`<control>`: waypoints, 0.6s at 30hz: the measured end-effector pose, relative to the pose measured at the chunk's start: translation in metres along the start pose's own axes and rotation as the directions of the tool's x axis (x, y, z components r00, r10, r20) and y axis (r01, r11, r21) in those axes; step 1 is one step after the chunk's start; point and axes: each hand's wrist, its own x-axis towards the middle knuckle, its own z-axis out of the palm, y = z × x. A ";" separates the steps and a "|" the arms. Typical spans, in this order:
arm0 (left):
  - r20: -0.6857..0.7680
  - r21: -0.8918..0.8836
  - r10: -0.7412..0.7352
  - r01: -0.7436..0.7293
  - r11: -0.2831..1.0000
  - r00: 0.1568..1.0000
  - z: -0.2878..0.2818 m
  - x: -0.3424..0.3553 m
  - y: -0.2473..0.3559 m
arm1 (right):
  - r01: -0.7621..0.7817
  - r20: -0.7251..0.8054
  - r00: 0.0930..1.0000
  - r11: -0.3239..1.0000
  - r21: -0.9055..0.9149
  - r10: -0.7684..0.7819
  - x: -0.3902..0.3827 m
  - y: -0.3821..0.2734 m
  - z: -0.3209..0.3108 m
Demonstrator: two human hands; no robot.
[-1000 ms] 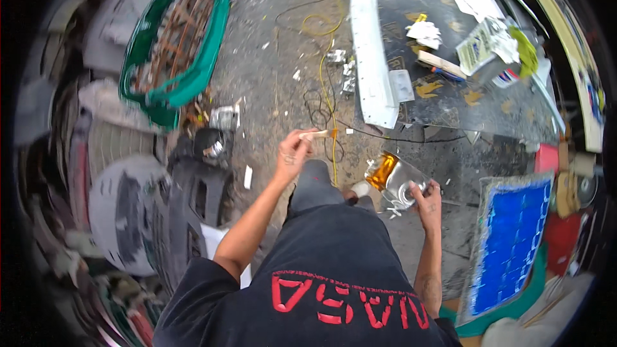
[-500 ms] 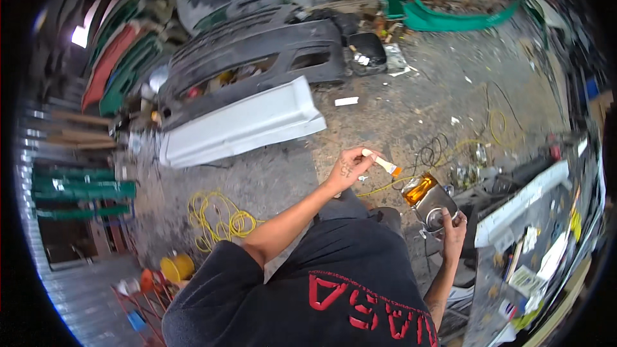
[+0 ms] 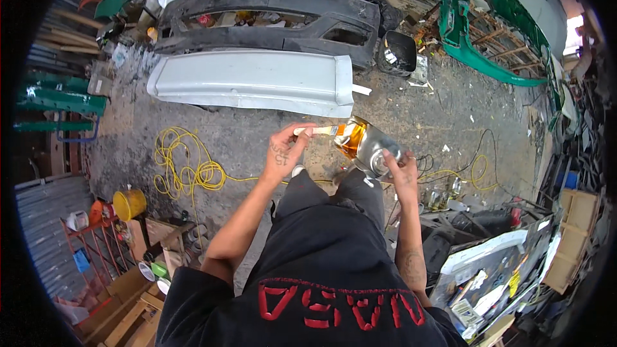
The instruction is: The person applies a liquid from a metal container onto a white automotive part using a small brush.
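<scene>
In my left hand (image 3: 283, 152) is a paintbrush (image 3: 320, 131) with a pale handle, gripped between thumb and fingers. Its orange-wet bristles reach the open side of a metal can (image 3: 376, 148). Amber liquid (image 3: 352, 139) shows inside that cut-open can. My right hand (image 3: 402, 172) clasps the can near its round cap, with the can tilted and its open part toward the brush. Beyond both hands a long pale grey moulded panel (image 3: 247, 80) lies on the floor.
A dark bumper (image 3: 270, 26) lies behind the panel, with a black bucket (image 3: 397, 54) at its right. Yellow cord (image 3: 186, 164) coils on the floor at left. A green frame (image 3: 495, 32) stands far right. A cluttered table (image 3: 488, 276) is near right; a yellow bucket (image 3: 130, 204) is left.
My view has swung right. The brush and the can have come together, its bristles now at the can's open side. Both hands keep their holds.
</scene>
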 end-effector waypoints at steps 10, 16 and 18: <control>-0.003 0.430 0.191 -0.171 0.886 0.982 0.046 0.064 -0.038 | 0.233 0.280 0.942 0.961 -0.150 -0.184 0.117 -0.051 0.051; -0.305 0.072 0.000 0.023 0.997 0.952 0.040 0.071 -0.057 | 0.279 0.462 0.878 0.917 -0.285 -0.123 0.186 -0.079 0.065; -0.393 -0.053 -0.069 0.052 0.997 0.917 0.038 0.069 -0.074 | 0.311 0.507 0.854 0.895 -0.321 -0.115 0.203 -0.085 0.071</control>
